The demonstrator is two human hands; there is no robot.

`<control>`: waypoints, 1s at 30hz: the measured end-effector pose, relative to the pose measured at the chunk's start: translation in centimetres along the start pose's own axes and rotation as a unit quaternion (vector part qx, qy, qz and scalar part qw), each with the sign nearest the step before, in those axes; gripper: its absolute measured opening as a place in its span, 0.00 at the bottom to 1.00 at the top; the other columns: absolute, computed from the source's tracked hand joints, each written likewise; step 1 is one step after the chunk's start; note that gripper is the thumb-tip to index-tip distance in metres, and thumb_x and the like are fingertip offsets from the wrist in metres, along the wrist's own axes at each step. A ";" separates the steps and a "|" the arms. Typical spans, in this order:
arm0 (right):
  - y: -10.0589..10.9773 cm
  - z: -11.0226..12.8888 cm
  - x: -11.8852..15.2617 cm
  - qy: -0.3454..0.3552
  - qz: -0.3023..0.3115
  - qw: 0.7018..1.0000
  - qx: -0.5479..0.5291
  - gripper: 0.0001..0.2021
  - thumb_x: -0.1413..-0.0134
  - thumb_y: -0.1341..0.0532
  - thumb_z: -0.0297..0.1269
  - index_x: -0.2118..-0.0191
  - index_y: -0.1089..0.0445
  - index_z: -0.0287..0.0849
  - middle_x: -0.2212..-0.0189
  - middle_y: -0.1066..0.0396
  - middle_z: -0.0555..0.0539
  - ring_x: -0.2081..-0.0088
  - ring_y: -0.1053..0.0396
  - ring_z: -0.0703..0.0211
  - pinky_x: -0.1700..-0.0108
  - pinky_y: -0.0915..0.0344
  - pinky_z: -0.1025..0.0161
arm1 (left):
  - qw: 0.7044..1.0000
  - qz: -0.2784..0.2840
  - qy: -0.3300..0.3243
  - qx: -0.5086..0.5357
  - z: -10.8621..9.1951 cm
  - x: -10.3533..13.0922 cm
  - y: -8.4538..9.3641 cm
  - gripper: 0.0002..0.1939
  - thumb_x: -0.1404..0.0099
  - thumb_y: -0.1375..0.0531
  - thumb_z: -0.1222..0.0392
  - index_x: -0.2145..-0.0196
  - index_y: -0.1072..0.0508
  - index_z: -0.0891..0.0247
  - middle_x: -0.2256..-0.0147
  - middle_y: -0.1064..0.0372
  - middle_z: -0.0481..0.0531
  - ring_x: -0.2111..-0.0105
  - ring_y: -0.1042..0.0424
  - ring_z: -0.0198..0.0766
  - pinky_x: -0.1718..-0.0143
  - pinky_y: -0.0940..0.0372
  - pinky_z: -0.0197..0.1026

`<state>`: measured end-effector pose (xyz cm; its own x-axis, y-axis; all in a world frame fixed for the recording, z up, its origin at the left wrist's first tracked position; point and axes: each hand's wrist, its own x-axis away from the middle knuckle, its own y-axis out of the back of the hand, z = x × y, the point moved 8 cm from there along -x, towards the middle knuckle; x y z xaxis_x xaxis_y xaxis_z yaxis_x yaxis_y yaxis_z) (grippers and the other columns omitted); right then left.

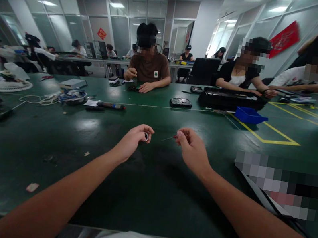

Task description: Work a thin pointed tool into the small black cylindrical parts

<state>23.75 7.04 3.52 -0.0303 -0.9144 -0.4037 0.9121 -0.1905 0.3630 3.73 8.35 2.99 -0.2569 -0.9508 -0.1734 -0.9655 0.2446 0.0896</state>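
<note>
Above the green table (141,189), my left hand (135,139) is curled around a small round object (145,136), dark in the middle with a pale rim. My right hand (192,147) pinches the reddish handle of a thin screwdriver (169,138), whose metal shaft points left toward my left hand. A gap separates the screwdriver tip from the round object. Both hands are raised over the middle of the table, with the fingers partly hidden behind the palms.
Across the table a person in a brown shirt (150,69) works on a small dark part. A metal-cased device (180,102), a blue bin (250,115) and a long black casing (229,101) lie ahead. Pens (110,105) and cables (40,100) are at left.
</note>
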 end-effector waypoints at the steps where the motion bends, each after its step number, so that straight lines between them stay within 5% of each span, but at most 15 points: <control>1: 0.1 0.2 0.1 0.002 -0.009 1.000 -0.013 0.12 0.37 0.45 0.46 0.58 0.32 0.44 0.67 0.26 0.46 0.64 0.28 0.54 0.60 0.33 0.55 | 0.998 0.011 -0.014 -0.052 0.3 0.1 -0.2 0.18 0.50 0.46 0.69 0.59 0.30 0.64 0.67 0.34 0.50 0.65 0.35 0.38 0.60 0.39 0.41; 4: 0.5 1.0 0.6 0.012 -0.036 0.998 -0.058 0.14 0.37 0.44 0.46 0.53 0.32 0.43 0.64 0.25 0.45 0.62 0.26 0.54 0.57 0.31 0.54 | 0.984 0.006 -0.026 -0.176 1.3 0.3 0.0 0.27 0.51 0.45 0.75 0.52 0.34 0.63 0.60 0.33 0.51 0.60 0.33 0.38 0.54 0.39 0.42; 10: 0.6 3.3 1.9 0.071 -0.020 0.995 -0.068 0.10 0.37 0.43 0.45 0.58 0.31 0.45 0.68 0.24 0.47 0.65 0.25 0.55 0.61 0.29 0.56 | 0.969 -0.001 -0.036 -0.244 1.9 0.8 0.8 0.15 0.42 0.38 0.68 0.56 0.27 0.61 0.56 0.27 0.51 0.56 0.29 0.42 0.50 0.37 0.45; 16: -0.9 3.3 2.2 0.079 0.052 0.995 -0.042 0.09 0.37 0.43 0.43 0.57 0.31 0.45 0.66 0.23 0.46 0.63 0.24 0.55 0.60 0.30 0.57 | 0.967 0.002 -0.064 -0.248 1.9 0.9 0.7 0.20 0.42 0.35 0.67 0.51 0.25 0.57 0.51 0.27 0.50 0.49 0.30 0.44 0.42 0.40 0.49; 30: -1.1 2.7 1.9 0.049 0.043 0.997 -0.035 0.10 0.37 0.43 0.44 0.58 0.30 0.44 0.66 0.22 0.46 0.63 0.23 0.55 0.60 0.29 0.57 | 0.963 0.002 -0.072 -0.261 1.9 1.0 0.7 0.21 0.43 0.33 0.66 0.51 0.23 0.57 0.51 0.25 0.50 0.48 0.29 0.44 0.40 0.40 0.48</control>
<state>21.59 4.56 4.59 0.0857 -0.8862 -0.4554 0.9359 -0.0851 0.3418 2.73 7.95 1.03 -0.3006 -0.9043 -0.3032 -0.8208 0.0834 0.5651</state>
